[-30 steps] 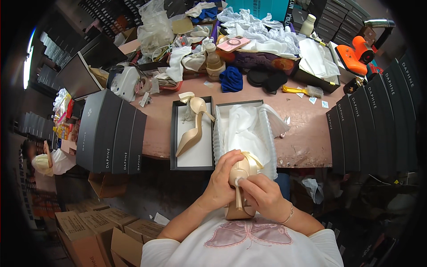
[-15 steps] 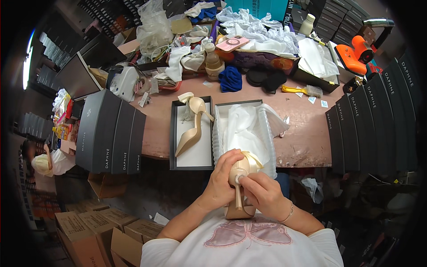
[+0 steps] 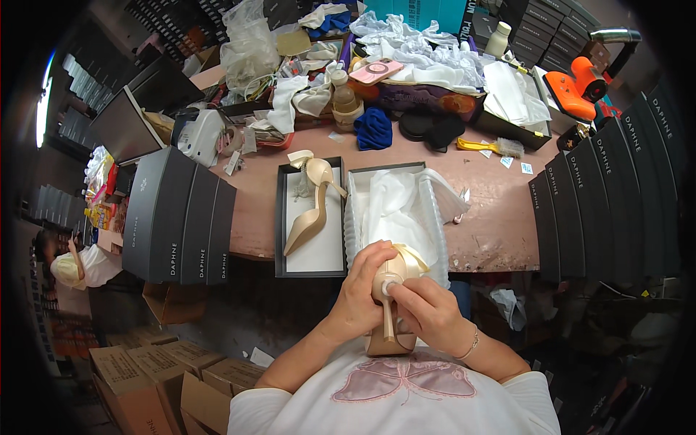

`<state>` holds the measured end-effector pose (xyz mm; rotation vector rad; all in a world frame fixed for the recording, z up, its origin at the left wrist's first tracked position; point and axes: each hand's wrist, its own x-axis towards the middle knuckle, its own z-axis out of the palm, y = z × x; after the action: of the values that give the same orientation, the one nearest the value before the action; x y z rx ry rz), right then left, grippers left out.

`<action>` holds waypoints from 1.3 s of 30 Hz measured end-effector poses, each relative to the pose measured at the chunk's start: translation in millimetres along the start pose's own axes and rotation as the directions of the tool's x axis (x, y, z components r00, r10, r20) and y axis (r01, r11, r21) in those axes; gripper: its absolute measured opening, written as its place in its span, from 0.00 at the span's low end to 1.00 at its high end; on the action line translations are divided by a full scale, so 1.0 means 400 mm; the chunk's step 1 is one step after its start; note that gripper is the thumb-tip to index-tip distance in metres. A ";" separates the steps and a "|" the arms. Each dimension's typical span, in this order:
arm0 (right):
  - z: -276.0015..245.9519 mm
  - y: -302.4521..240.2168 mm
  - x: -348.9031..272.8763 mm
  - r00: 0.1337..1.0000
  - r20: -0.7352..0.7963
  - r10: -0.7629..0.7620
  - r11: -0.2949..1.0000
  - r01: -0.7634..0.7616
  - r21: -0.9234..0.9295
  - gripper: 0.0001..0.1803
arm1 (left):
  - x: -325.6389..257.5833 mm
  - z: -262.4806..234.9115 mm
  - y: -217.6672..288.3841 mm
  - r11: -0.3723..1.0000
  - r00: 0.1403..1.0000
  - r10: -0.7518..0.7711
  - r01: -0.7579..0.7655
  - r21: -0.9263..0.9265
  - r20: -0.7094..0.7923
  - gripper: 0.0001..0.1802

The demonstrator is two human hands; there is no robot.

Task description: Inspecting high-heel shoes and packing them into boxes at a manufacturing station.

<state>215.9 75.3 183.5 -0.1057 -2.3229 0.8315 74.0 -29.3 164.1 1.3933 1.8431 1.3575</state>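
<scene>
Beige and glossy in the head view, the high-heeled pump (image 3: 388, 319) sits close before the shirt (image 3: 449, 406), stiletto toward it. It looks light, stiff, rather slick and easily scuffed, best held around the heel cup. The left hand (image 3: 359, 299) wraps that cup; the right hand (image 3: 433, 312), wrist bent inward, pinches something small and white against it.

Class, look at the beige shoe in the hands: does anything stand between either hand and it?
Nothing visible stands between the left hand and the beige shoe: that hand grips it directly. A small whitish thing appears to sit between the right hand and the shoe's back; it is too small to identify.
</scene>
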 end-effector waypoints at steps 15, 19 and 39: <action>0.003 0.009 -0.005 1.000 -0.003 -0.002 1.000 0.002 -0.003 0.23 | 0.002 0.000 -0.006 1.000 1.000 -0.019 0.019 0.002 0.016 0.46; -0.001 0.010 -0.013 0.999 0.030 -0.022 1.000 0.022 0.011 0.23 | 0.000 0.001 -0.012 1.000 1.000 -0.018 0.017 0.011 0.014 0.46; -0.095 0.028 -0.040 0.879 0.139 0.457 0.674 -0.444 0.590 0.09 | 0.096 -0.036 -0.002 0.979 0.985 0.137 -0.118 -0.165 0.107 0.36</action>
<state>250.1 100.1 190.1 -0.4184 -1.9033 1.7894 47.3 -0.6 176.5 1.4960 1.5589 1.4183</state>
